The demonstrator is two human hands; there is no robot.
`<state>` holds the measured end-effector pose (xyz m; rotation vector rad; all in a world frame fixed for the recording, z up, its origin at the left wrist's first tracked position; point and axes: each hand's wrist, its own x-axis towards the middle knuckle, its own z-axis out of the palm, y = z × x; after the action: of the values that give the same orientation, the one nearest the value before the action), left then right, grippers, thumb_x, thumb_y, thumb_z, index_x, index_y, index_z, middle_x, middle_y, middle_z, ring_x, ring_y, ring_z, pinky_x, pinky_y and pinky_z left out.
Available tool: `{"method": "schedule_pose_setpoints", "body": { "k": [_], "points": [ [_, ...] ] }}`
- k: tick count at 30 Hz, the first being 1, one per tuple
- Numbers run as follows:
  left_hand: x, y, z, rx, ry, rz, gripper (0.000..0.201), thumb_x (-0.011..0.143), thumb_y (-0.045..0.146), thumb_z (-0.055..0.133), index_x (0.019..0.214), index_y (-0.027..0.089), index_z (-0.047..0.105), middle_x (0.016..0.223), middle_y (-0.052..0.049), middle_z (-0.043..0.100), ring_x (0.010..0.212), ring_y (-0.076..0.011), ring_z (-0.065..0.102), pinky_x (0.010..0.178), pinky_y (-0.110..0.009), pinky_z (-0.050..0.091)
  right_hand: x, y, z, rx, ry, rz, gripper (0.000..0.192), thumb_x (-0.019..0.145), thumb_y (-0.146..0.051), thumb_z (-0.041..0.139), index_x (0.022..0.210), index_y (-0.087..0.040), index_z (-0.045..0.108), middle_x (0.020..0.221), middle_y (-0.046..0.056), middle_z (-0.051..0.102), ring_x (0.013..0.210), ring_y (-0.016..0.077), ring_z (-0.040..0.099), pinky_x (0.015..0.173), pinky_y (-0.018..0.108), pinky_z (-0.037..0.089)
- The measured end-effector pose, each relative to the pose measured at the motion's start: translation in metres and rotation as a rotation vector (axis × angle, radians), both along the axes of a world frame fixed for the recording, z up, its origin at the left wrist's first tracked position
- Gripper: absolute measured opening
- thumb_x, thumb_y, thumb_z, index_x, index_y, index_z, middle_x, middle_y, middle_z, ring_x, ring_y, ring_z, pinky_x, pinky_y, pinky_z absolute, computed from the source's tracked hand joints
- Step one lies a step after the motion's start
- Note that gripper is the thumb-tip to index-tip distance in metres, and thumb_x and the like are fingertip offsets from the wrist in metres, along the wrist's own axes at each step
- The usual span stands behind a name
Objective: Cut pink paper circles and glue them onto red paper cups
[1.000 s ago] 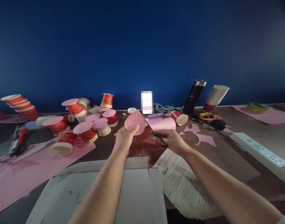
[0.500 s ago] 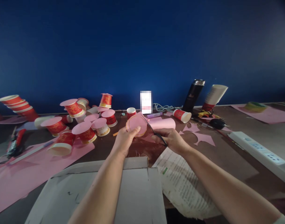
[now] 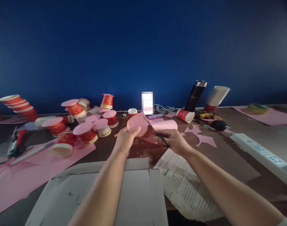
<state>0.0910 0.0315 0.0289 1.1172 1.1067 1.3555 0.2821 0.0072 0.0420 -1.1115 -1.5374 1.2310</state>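
Observation:
My left hand [image 3: 125, 139] pinches a pink paper piece [image 3: 134, 124] with a round outline drawn on it, the thumb lying on top. In my right hand [image 3: 175, 141] is a pair of dark scissors [image 3: 161, 137], its blades pointing up and left to the paper's right edge. The fingers wrap round the handles and partly hide them. Just behind the paper stands a small red paper cup [image 3: 132, 111]. A roll of pink paper [image 3: 165, 124] lies beyond my right hand.
Several red cups with pink discs [image 3: 84, 129] crowd the left. Pink offcuts [image 3: 205, 140], a tipped cup [image 3: 185, 116], a black flask [image 3: 196, 95] and a power strip [image 3: 261, 153] are on the right. Cardboard [image 3: 143, 194] and a printed sheet [image 3: 181, 182] lie in front.
Both hands hold nearly the same place, with the scissors still at the paper's right edge. The view has shifted very slightly.

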Motion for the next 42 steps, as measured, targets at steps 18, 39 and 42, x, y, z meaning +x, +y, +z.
{"method": "schedule_pose_setpoints", "body": {
  "k": [18,39,42],
  "points": [
    [-0.003,-0.003,0.002,0.049,0.115,-0.008,0.042,0.068,0.045,0.075,0.095,0.012,0.073,0.082,-0.007,0.072,0.074,-0.0180,0.063,0.067,-0.025,0.047,-0.001,0.002,-0.007,-0.083,0.050,-0.005,0.056,0.061,-0.048,0.081,0.105,-0.013,0.074,0.064,0.000,0.060,0.055,0.0091,0.049,0.054,0.026,0.045],
    [-0.001,-0.004,0.004,0.002,0.076,-0.009,0.034,0.068,0.042,0.075,0.084,0.013,0.073,0.066,-0.003,0.068,0.066,-0.0172,0.062,0.067,-0.027,0.049,0.006,0.002,0.001,-0.033,-0.057,-0.035,0.055,0.061,-0.048,0.080,0.102,-0.012,0.076,0.070,0.005,0.067,0.052,0.0087,0.048,0.047,0.025,0.045],
    [-0.002,-0.004,0.005,-0.013,0.081,0.015,0.034,0.067,0.042,0.076,0.084,0.013,0.073,0.066,-0.003,0.068,0.063,-0.0159,0.061,0.065,-0.026,0.048,0.006,0.002,0.001,-0.027,-0.068,-0.043,0.055,0.060,-0.048,0.081,0.101,-0.012,0.076,0.068,0.004,0.066,0.051,0.0084,0.048,0.045,0.024,0.045]
  ]
}}
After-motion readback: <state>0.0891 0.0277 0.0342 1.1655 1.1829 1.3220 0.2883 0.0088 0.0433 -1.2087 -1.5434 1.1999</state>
